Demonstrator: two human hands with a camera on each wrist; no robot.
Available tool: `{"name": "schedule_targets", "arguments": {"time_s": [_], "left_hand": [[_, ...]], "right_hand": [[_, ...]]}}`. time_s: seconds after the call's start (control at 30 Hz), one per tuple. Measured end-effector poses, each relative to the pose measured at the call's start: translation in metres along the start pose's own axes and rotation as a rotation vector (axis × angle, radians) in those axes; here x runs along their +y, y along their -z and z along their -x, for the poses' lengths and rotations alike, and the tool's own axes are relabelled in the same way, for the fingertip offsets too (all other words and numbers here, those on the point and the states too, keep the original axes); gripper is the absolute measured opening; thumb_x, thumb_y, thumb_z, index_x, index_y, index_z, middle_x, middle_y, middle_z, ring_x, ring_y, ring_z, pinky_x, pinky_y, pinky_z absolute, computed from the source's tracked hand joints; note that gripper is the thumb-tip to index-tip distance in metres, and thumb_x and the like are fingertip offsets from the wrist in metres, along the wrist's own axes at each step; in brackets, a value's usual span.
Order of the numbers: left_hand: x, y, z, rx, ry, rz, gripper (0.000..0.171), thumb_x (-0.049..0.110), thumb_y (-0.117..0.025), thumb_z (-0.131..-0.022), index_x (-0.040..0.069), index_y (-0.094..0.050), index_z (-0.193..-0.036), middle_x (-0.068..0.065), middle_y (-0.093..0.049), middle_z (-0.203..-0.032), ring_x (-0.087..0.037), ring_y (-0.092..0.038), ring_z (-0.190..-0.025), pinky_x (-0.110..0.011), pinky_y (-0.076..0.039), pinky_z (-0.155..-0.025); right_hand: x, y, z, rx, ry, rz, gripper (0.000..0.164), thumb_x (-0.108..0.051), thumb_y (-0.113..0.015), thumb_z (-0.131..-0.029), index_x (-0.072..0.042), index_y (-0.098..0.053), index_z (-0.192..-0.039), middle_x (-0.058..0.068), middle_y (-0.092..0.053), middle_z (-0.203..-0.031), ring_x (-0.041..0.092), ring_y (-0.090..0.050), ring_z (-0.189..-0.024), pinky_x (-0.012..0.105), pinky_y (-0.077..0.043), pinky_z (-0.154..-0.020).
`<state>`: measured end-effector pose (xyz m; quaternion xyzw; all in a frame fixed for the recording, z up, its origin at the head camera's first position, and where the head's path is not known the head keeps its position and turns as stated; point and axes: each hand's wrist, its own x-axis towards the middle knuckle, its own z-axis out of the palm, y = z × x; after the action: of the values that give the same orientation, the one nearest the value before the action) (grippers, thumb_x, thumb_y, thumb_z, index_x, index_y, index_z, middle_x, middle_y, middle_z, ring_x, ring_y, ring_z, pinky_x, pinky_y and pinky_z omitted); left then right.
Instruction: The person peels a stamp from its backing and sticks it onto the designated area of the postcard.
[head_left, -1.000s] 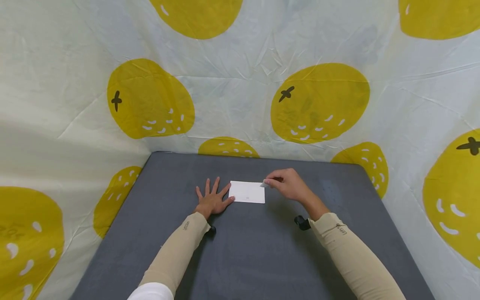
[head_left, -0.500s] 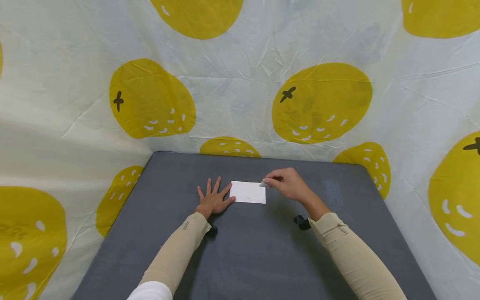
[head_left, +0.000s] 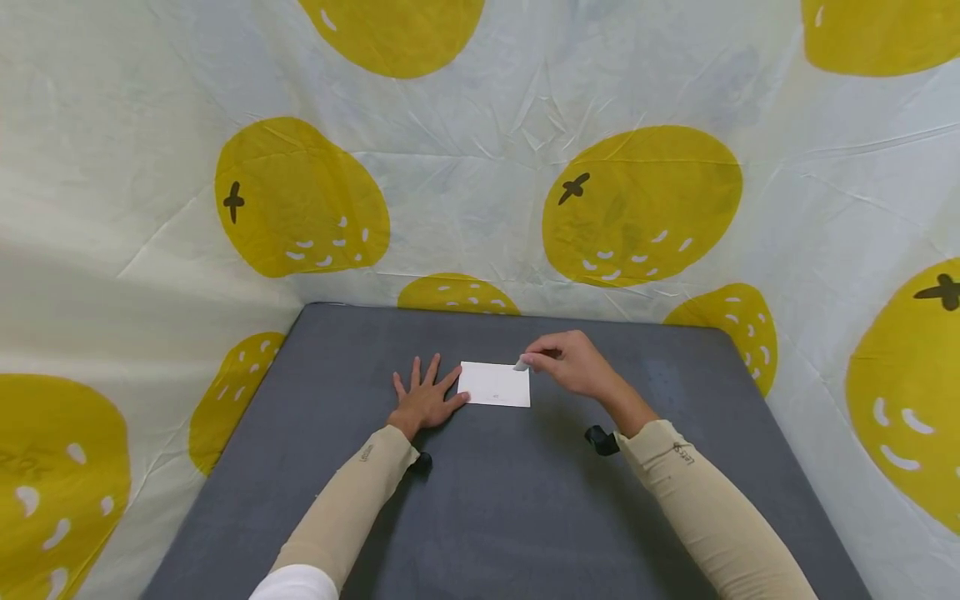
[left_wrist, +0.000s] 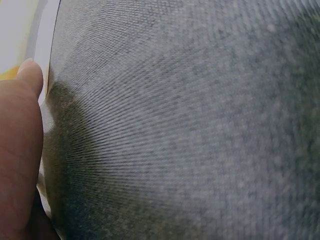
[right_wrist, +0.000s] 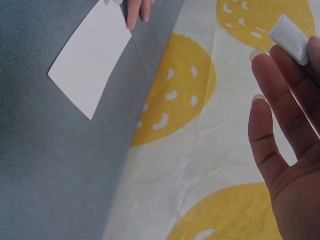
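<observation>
Our left hand [head_left: 426,406] lies flat on the dark table [head_left: 510,500], fingers spread, its thumb and 1 finger at the left edge of the white card [head_left: 495,386]. Our right hand [head_left: 576,365] pinches a small white piece [right_wrist: 290,39] over the card's far right corner. We would do well to hold the card steady and pinch lightly, our other fingers clear.

You face a dark grey surface [head_left: 480,517] enclosed by printed cloth [head_left: 465,200].
Ahead and to both sides of you, the whitish cloth hangs creased, scattered with big yellow fruit shapes [head_left: 641,208] that carry small white dashes and, on some, a dark cross mark. Your surface has rounded far corners and a fine-ribbed texture up close; the cloth looks creamier on your left, cooler ahead.
</observation>
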<state>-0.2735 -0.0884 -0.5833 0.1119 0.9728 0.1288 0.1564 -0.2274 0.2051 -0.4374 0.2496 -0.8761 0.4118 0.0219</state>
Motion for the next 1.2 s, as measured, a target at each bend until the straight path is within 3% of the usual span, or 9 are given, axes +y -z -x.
{"name": "schedule_targets", "arguments": {"time_s": [0.23, 0.6, 0.9, 1.2], "left_hand": [[0.002, 0.005, 0.007, 0.005, -0.029, 0.017, 0.074, 0.075, -0.039, -0.101, 0.044, -0.020, -0.165, -0.003, -0.002, -0.179, -0.042, 0.010, -0.164, -0.078, 0.008, -0.122], [0.004, 0.010, 0.010, 0.054, -0.073, 0.021, 0.076, 0.073, -0.041, -0.101, 0.039, -0.021, -0.166, -0.005, -0.007, -0.178, -0.043, -0.003, -0.164, -0.071, -0.008, -0.128], [0.008, 0.021, 0.021, 0.108, -0.149, 0.024, 0.073, 0.070, -0.043, -0.103, 0.037, -0.025, -0.166, -0.006, -0.011, -0.178, -0.045, -0.006, -0.163, -0.072, -0.010, -0.127], [0.014, 0.036, 0.025, 0.132, -0.165, -0.001, 0.073, 0.070, -0.043, -0.102, 0.039, -0.027, -0.165, -0.004, -0.013, -0.178, -0.045, -0.007, -0.163, -0.075, -0.011, -0.125]], "right_hand": [[-0.006, 0.001, 0.001, -0.009, -0.005, -0.004, 0.008, -0.019, -0.076, -0.096, -0.014, -0.083, -0.096, 0.001, -0.079, -0.088, 0.013, -0.069, -0.076, 0.029, -0.057, -0.070], [-0.009, -0.003, 0.003, -0.019, -0.020, 0.001, 0.008, -0.017, -0.076, -0.096, -0.012, -0.083, -0.097, 0.009, -0.081, -0.093, 0.018, -0.071, -0.079, 0.029, -0.057, -0.072], [-0.006, -0.004, 0.001, -0.043, -0.022, 0.001, 0.008, -0.017, -0.076, -0.096, -0.013, -0.083, -0.096, 0.007, -0.081, -0.092, 0.017, -0.071, -0.079, 0.028, -0.058, -0.073], [-0.007, 0.000, -0.005, -0.053, -0.024, -0.005, 0.008, -0.016, -0.076, -0.096, -0.012, -0.083, -0.097, 0.004, -0.081, -0.091, 0.017, -0.072, -0.079, 0.027, -0.058, -0.073]]}}
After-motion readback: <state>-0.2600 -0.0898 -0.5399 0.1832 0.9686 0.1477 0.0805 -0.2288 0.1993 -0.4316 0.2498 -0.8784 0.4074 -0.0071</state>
